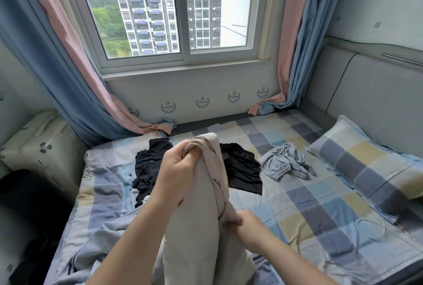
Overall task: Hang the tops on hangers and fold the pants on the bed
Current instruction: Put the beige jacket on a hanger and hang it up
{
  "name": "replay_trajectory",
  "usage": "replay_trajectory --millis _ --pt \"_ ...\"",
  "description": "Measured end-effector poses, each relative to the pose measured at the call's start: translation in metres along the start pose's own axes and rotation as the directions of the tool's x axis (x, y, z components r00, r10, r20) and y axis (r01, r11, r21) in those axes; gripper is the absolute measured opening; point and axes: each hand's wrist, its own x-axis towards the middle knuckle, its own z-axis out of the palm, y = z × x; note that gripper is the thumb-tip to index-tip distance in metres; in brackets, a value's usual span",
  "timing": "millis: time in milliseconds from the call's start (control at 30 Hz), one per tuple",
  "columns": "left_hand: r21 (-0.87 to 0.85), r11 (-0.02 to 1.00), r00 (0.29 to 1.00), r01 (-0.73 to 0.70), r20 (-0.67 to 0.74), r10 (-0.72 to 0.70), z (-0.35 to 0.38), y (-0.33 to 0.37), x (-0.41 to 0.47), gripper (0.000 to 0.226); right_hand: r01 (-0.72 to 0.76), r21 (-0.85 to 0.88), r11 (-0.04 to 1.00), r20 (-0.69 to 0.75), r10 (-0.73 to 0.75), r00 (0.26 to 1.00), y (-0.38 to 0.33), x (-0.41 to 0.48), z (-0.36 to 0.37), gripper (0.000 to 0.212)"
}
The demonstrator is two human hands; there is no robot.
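Note:
A beige garment [194, 220] hangs lifted above the bed [320, 204]. My left hand [177, 170] grips its bunched top edge, raised high. Lower and to the right, my right hand [249, 227] pinches the garment's side edge. Behind the beige cloth a black garment [151, 165] lies spread on the checked sheet, part of it showing on the right too. A crumpled light grey-blue garment [286, 161] with ribbed cuffs lies further right on the bed. No hanger is visible.
A checked pillow [370, 163] lies at the right by the padded headboard [377, 92]. The window [180, 10] with pink and blue curtains [68, 67] is behind the bed. A thin cord loop [370, 227] rests on the sheet. A dark object [25, 204] sits at the left.

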Motion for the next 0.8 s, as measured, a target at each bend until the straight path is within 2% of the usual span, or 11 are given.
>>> replay_trajectory --millis 167,267,333,367,400,467,533,567,633,733,800 --pt "0.115 0.993 0.99 0.021 -0.141 -0.004 -0.026 -0.019 0.009 0.02 0.059 -0.037 0.998 -0.172 -0.064 0.983 0.013 0.002 -0.034 0.021" --pt "0.258 0.961 0.968 0.096 -0.249 -0.03 -0.04 -0.039 0.01 0.022 0.166 -0.036 0.985 -0.257 -0.17 0.951 -0.006 -0.007 -0.062 0.028" --pt "0.341 0.925 0.961 0.171 -0.265 -0.08 -0.044 -0.062 0.012 0.02 0.261 0.004 0.965 -0.302 -0.248 0.92 -0.026 -0.018 -0.077 0.02" --pt "0.385 0.904 0.965 0.188 -0.243 -0.098 -0.045 -0.068 0.01 0.019 0.311 0.038 0.949 -0.31 -0.285 0.907 -0.038 -0.024 -0.082 0.019" --pt "0.449 0.875 0.976 0.182 -0.193 -0.103 -0.043 -0.073 0.008 0.031 0.354 0.068 0.933 -0.317 -0.316 0.894 -0.047 -0.029 -0.086 0.019" --pt "0.559 0.827 0.995 0.059 0.03 -0.091 -0.027 -0.081 -0.001 0.066 0.422 0.101 0.901 -0.308 -0.375 0.874 -0.068 -0.038 -0.09 0.028" --pt "0.592 0.8 0.964 -0.094 0.253 -0.074 0.002 -0.077 -0.014 0.084 0.484 0.114 0.867 -0.267 -0.443 0.856 -0.088 -0.047 -0.089 0.027" --pt "0.555 0.816 0.937 -0.161 0.346 -0.051 0.016 -0.074 -0.021 0.08 0.503 0.118 0.856 -0.235 -0.468 0.852 -0.096 -0.05 -0.087 0.022" --pt "0.404 0.896 0.902 -0.184 0.433 -0.01 0.04 -0.072 -0.031 0.044 0.502 0.152 0.851 -0.195 -0.472 0.86 -0.105 -0.051 -0.086 0.019" --pt "0.29 0.956 0.932 -0.05 0.358 -0.06 0.045 -0.077 -0.026 0.019 0.406 0.137 0.904 -0.145 -0.387 0.911 -0.103 -0.05 -0.095 0.015" --pt "0.283 0.959 0.941 -0.024 0.329 -0.074 0.037 -0.082 -0.019 0.015 0.261 0.006 0.965 -0.064 -0.26 0.964 -0.093 -0.05 -0.106 0.015"
